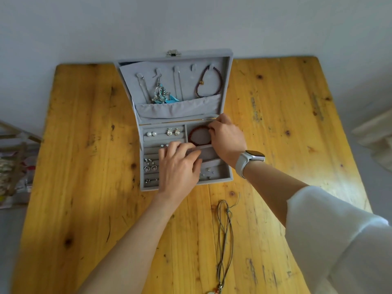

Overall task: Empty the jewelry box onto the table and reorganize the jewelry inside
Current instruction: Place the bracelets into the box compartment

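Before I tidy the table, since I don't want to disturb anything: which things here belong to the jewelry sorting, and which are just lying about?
Belongs to the job:
jewelry box
red bracelet
purple bracelet
pearl earrings
cord necklace

Just lying about:
clutter at the left edge
pale object at the right edge

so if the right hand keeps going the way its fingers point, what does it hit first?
The right hand points left and slightly away over the jewelry box. Its fingertips are already at the red bracelet in the upper-right compartment; contact looks likely but depth is unclear. Beyond that comes the divider wall.
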